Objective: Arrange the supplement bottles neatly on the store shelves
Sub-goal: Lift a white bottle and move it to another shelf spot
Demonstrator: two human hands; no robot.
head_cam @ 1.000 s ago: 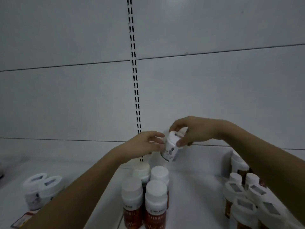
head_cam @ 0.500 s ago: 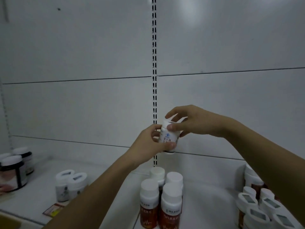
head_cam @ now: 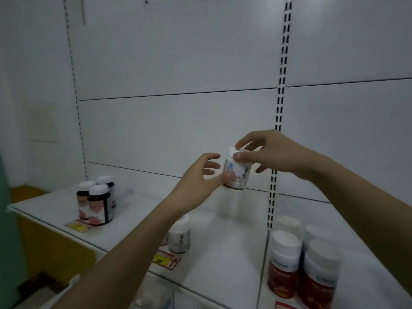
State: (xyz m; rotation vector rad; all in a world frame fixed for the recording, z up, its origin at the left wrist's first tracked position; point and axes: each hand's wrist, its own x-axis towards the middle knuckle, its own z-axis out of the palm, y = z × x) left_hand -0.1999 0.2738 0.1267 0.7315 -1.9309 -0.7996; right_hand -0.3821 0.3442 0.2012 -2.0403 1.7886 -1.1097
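A small white supplement bottle [head_cam: 236, 173] with a patterned label hangs upright in the air above the white shelf [head_cam: 214, 246]. My right hand [head_cam: 267, 153] pinches its white cap from above. My left hand [head_cam: 200, 177] touches the bottle's lower left side with thumb and fingertips, fingers spread. A similar white bottle [head_cam: 179, 236] stands on the shelf below my left forearm, partly hidden by it. Three dark bottles with white caps [head_cam: 95, 199] stand at the shelf's left. Red-labelled bottles with white caps [head_cam: 301, 264] are grouped at the lower right.
A slotted upright [head_cam: 279, 90] splits the white back panel. Price tags lie on the shelf: a yellow one [head_cam: 78, 226] by the dark bottles, a red and yellow one [head_cam: 166, 259] near the front edge. A yellow surface [head_cam: 44, 241] lies beyond the shelf's left end.
The view has swung left, bringing the dark bottles and shelf end into sight. Both hands stay on the white bottle; my left hand's fingers have loosened and spread.
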